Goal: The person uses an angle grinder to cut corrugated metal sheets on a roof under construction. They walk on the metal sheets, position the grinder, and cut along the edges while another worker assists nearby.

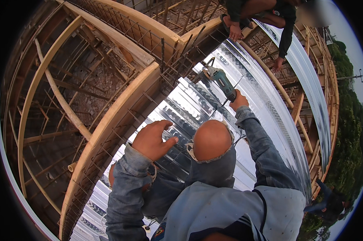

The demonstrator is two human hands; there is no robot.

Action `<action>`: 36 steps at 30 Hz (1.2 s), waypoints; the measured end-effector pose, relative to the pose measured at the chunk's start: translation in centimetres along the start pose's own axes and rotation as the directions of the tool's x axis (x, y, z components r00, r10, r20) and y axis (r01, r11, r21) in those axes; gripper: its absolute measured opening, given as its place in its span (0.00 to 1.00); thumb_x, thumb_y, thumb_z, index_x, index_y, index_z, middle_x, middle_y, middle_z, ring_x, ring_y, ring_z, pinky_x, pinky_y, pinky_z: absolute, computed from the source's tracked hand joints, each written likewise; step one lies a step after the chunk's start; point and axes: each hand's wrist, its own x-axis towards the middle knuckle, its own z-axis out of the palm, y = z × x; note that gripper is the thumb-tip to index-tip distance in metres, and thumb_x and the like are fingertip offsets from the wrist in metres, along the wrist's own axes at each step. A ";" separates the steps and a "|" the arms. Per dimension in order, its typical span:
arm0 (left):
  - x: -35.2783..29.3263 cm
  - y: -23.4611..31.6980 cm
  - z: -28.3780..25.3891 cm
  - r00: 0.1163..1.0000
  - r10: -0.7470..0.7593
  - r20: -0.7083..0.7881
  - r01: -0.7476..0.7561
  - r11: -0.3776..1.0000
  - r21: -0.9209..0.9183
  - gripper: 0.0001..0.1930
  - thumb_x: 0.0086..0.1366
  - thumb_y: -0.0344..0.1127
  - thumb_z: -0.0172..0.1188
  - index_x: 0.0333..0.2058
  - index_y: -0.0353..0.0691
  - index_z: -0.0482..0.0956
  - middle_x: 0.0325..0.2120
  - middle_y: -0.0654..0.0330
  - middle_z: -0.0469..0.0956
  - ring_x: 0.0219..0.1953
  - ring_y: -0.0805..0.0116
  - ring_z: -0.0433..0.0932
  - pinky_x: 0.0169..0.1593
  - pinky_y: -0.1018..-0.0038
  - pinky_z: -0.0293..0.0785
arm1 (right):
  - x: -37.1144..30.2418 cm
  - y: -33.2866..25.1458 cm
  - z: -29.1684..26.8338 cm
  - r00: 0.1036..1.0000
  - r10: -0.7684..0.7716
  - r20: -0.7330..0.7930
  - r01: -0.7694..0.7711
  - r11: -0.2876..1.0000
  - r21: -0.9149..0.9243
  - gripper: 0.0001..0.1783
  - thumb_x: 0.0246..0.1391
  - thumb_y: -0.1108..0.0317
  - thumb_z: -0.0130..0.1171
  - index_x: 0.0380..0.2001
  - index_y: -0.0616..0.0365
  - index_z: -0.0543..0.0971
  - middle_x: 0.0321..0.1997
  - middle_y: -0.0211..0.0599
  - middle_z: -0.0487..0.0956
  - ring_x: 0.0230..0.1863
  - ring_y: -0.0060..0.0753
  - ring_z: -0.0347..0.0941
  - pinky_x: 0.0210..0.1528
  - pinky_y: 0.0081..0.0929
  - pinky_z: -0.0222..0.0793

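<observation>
Bending across the left, wooden poles [79, 126] run behind a thick timber board [109, 116], beside which thin steel bars [162, 50] jut out. Right of the board, the left hand [151, 140] hangs free, thumb well apart from its loosely bent fingers, near a bare knee [212, 140] showing through torn jeans. Ahead of that knee, an angle grinder [221, 82] tilts over shiny ribbed metal sheets [266, 108]; whether its disc touches them, I cannot tell. The right hand [239, 100] wraps around the grinder's rear end. Farther right, a crouching co-worker's hand [278, 64] reaches down, with green trees [344, 132] beyond.
</observation>
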 end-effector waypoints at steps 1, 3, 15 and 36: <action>0.0 -0.1 0.1 1.000 0.012 -0.008 -0.012 1.000 -0.013 0.23 0.54 0.41 0.62 0.44 0.32 0.73 0.38 0.46 0.77 0.43 0.52 0.76 0.47 0.64 0.71 | 0.0 -0.1 0.0 1.000 0.002 -0.005 -0.002 1.000 -0.011 0.42 0.35 0.64 0.64 0.57 0.44 0.61 0.41 0.49 0.78 0.42 0.51 0.76 0.45 0.41 0.73; -0.1 -0.4 0.2 1.000 0.021 -0.007 -0.021 1.000 0.019 0.22 0.54 0.41 0.62 0.44 0.32 0.73 0.38 0.46 0.77 0.43 0.52 0.76 0.47 0.64 0.71 | 0.1 0.0 -0.1 1.000 0.002 -0.005 -0.002 0.999 -0.044 0.41 0.35 0.64 0.64 0.57 0.43 0.61 0.41 0.49 0.78 0.42 0.51 0.76 0.45 0.42 0.73; -0.1 -0.3 0.9 0.999 0.012 0.032 -0.015 0.996 0.085 0.22 0.54 0.43 0.60 0.43 0.35 0.73 0.36 0.48 0.76 0.41 0.50 0.75 0.46 0.62 0.71 | -0.8 -0.3 -0.4 1.000 0.011 -0.021 -0.013 0.994 -0.104 0.38 0.37 0.66 0.61 0.56 0.43 0.61 0.40 0.49 0.78 0.41 0.52 0.76 0.44 0.43 0.72; 0.2 0.5 2.1 0.990 0.095 0.106 -0.112 0.980 0.165 0.20 0.53 0.41 0.59 0.41 0.36 0.73 0.33 0.49 0.75 0.38 0.49 0.76 0.43 0.60 0.71 | -1.0 -3.6 0.1 0.996 0.085 -0.033 -0.089 0.984 -0.152 0.36 0.38 0.67 0.60 0.55 0.44 0.61 0.40 0.50 0.78 0.42 0.53 0.76 0.44 0.44 0.72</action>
